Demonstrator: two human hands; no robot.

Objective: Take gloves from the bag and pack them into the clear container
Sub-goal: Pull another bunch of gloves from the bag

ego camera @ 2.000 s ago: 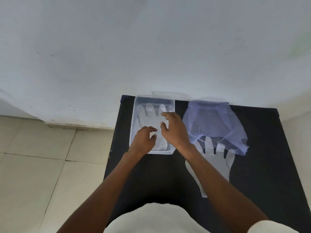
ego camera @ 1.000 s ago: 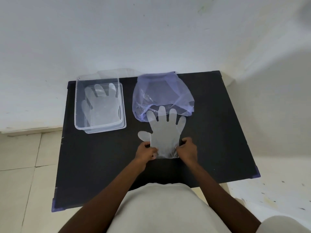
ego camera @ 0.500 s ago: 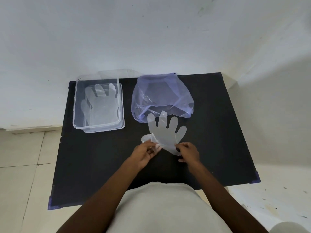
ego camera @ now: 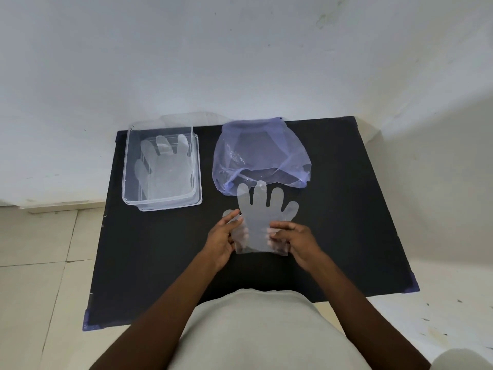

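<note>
— Since half a second ago the glove (ego camera: 262, 222) has been spread out again: then it was bunched and slanted between the hands, now it hangs flat, cuff toward the person, fingers pointing to the top of the frame.

— And the hands themselves?

— Both have slid down toward the cuff. The left hand (ego camera: 222, 240) pinches the glove's left edge, thumb on top and fingers curled beneath, showing through the film. The right hand (ego camera: 296, 240) grips the right edge the same way, fingers partly closed round the plastic.

— Is the glove on the table (ego camera: 346, 209)?

— That cannot be told for sure; it sits just below centre frame, over the black top, and its fingertips overlap the lower lip of the bag (ego camera: 260, 158).

— Did the bag shift?

— No. It lies where it was, centre right, crumpled, mouth toward the person.

— What about the container (ego camera: 128, 180)?

— Unmoved, at the left of the table near the wall (ego camera: 240, 49). Another glove (ego camera: 166, 169) lies flat inside it, fingers toward the wall. It appears to rest on a clear lid (ego camera: 198, 182) showing along its right and lower sides.

— Anything else changed?

— Only the framing, slightly; the person's pale shirt (ego camera: 253, 329) fills the bottom centre as before.
</note>
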